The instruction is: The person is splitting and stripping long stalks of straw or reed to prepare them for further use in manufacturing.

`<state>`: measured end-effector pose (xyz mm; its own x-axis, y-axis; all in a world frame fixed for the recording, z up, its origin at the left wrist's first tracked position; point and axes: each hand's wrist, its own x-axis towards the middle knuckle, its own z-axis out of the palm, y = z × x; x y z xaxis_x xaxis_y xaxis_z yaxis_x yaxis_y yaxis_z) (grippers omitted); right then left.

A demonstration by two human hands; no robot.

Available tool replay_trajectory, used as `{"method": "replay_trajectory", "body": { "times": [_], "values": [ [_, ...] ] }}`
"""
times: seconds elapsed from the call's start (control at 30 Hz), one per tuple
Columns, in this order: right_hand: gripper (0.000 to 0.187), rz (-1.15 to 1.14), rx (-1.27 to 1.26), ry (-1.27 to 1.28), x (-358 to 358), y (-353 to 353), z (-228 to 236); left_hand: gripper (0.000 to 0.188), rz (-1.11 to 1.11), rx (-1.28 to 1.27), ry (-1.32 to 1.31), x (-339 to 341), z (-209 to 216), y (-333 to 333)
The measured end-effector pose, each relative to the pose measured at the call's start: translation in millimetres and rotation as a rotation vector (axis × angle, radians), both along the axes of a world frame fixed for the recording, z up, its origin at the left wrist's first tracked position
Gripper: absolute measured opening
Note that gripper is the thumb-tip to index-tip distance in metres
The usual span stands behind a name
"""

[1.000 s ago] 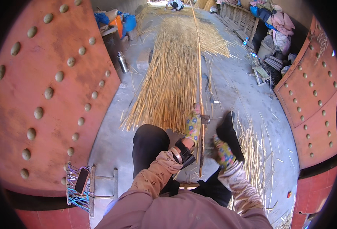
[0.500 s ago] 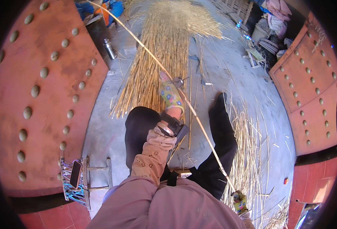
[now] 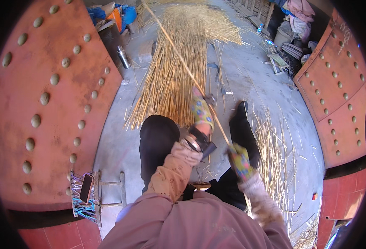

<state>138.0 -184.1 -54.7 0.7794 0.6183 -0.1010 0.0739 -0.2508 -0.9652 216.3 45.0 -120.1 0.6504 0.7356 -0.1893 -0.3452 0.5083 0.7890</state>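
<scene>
The left hand (image 3: 202, 111) and right hand (image 3: 241, 162) are gripping a cane (image 3: 178, 54); stalks (image 3: 176, 72) are lying beyond, straw (image 3: 276, 159) rightward past an intervening leg (image 3: 244, 128).

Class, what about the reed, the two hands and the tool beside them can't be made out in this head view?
All in the head view:
Long, thin, pale-tan reed: far end cut off by the upper edge.
Right hand, in a yellow floral glove: fingers blurred, grip unclear.
Left hand, in a matching glove: its back hides the fingers' hold.
Small, dark, metal-looking tool: too small, and partly hidden by hand and reed, to tell its shape.
</scene>
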Motion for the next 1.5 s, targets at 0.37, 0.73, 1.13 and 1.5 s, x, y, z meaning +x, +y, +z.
{"method": "replay_trajectory", "body": {
  "times": [0.37, 0.73, 1.13, 1.5],
  "values": [
    [0.027, 0.361, 0.241, 1.028, -42.4, -189.8, -57.1, 0.025, -0.202, -0.321, 0.195, -56.5, 27.2, -55.9],
    [0.023, 0.024, 0.163, 0.900, -57.6, -112.1, -2.9, 0.028, -0.165, -0.085, 0.414, -24.0, -22.8, -1.9],
    [0.030, 0.025, 0.119, 0.834, -2.7, -44.9, 36.4, 0.046, -0.167, -0.207, 0.271, -21.3, -29.4, -130.7],
    [0.014, 0.049, -0.084, 1.144, -84.4, -212.5, 11.5, 0.044, -0.161, -0.155, 0.517, -30.8, -43.9, -45.6]
  ]
}}
